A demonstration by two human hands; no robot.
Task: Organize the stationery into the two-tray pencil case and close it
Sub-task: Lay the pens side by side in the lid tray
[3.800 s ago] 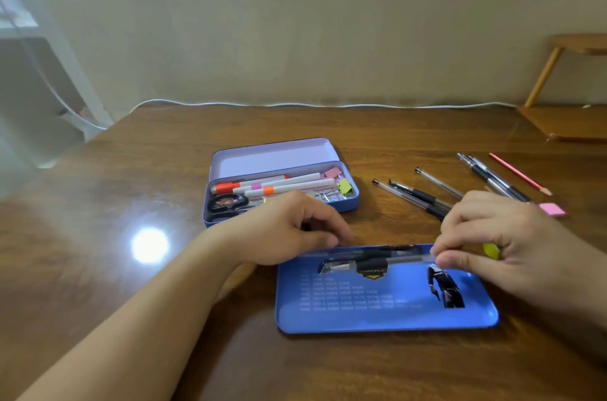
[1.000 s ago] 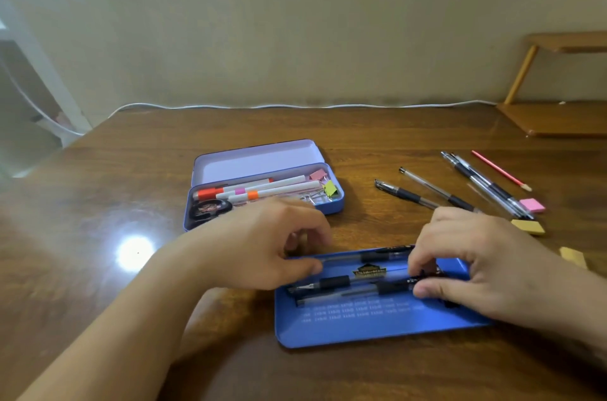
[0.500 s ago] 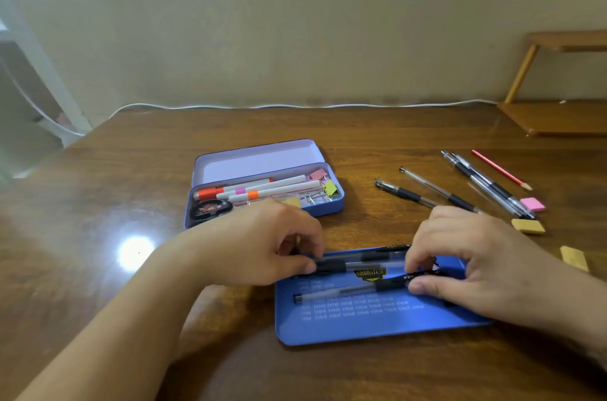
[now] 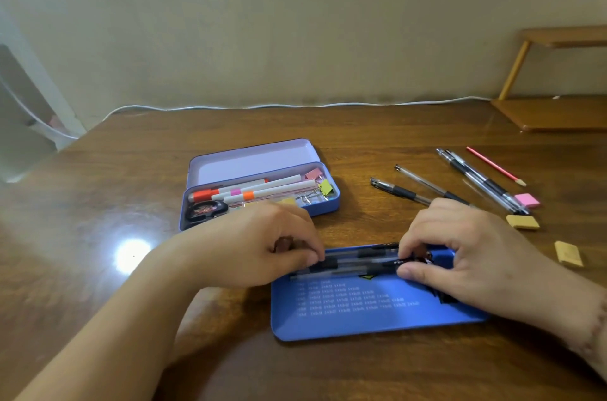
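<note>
A flat blue tray (image 4: 361,318) lies on the table in front of me. Along its far edge lie a few clear black-grip pens (image 4: 354,264). My left hand (image 4: 259,246) pinches their left ends and my right hand (image 4: 460,249) pinches their right ends, pressing them together. Behind stands the open lilac pencil case (image 4: 262,184), holding white markers with orange and pink bands (image 4: 256,190), black scissors (image 4: 205,210) and binder clips (image 4: 320,185). Several loose pens (image 4: 460,184), a red pencil (image 4: 494,166), a pink eraser (image 4: 527,200) and two tan erasers (image 4: 523,222) lie to the right.
A wooden shelf stand (image 4: 558,111) occupies the table's far right corner. A white cable (image 4: 295,105) runs along the back edge by the wall. A bright light glare (image 4: 131,254) shows on the left of the wooden table (image 4: 98,203).
Since the earliest frame more pens have come onto the blue tray from the right-hand group. In the last second both hands slid the pens up toward the tray's far edge and bunched them.
</note>
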